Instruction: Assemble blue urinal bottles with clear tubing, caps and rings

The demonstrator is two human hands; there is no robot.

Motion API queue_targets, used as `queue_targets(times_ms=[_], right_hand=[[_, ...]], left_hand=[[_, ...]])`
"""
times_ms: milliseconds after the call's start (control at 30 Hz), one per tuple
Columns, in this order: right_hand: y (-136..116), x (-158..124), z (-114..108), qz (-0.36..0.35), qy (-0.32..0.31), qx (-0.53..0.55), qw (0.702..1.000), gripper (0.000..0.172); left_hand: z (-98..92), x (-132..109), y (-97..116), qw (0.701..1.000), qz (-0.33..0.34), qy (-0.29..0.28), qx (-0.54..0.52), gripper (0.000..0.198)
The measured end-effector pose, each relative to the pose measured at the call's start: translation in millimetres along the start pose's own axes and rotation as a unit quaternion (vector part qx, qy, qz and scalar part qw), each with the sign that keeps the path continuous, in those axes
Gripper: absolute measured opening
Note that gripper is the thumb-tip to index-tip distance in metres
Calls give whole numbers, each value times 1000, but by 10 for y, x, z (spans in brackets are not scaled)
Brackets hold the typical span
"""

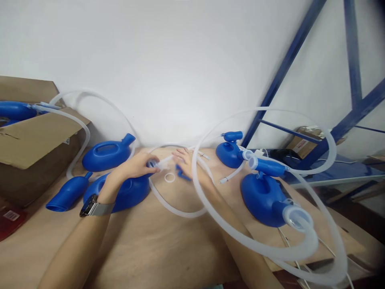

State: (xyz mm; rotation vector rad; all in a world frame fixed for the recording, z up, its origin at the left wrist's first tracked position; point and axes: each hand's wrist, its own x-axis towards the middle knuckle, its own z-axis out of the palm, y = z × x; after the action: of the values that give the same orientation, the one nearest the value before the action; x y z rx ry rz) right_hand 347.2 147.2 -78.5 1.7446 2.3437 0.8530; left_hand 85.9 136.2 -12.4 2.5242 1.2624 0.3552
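Note:
My left hand (138, 165), with a watch on its wrist, is closed around the end of a translucent white hose (174, 208) at the mouth of a blue plastic container (124, 194). My right hand (184, 159) rests further back on the wooden table (150, 249), fingers partly spread, touching the hose connector and a small blue clip (181, 174). A white ring (170, 177) lies on the table just in front of both hands.
Blue containers lie around: one (108, 153) at the back left, a blue funnel piece (67, 193) to the left, two at the right (264, 198) (230, 152) with large hose loops (300, 245). A cardboard box (33, 148) stands left; a blue metal rack (337, 132) stands right.

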Motion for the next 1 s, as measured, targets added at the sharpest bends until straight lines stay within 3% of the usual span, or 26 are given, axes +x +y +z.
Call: queue_targets(times_ms=[100,200,333,433,667,833,1000], right_hand=[[-181,-67,-112,-58,0,25,998,112],[-310,-95,-211,-86,-11,59,994,97],[-360,-109,-245,-103,-1,107,989,92],[-349,-113,-234,-109,31,101,988,90],[-320,-116,-244,-138,55,70,986,83],[-340,-112,-221,-148,89,78,982,88],[-338,-126,-202,-125,107,78,983,107]], left_hand=[[-93,-63,47,999,-1,-27,-33,70],[-112,-114,4,989,-10,-66,-131,86],[-46,-108,-126,983,-58,-37,-170,113],[0,-70,-171,988,-86,-70,-111,97],[-5,-43,-159,991,-13,-76,-105,70],[-2,-59,-180,990,-47,-83,-105,75],[7,-81,-197,989,-66,-86,-98,99]])
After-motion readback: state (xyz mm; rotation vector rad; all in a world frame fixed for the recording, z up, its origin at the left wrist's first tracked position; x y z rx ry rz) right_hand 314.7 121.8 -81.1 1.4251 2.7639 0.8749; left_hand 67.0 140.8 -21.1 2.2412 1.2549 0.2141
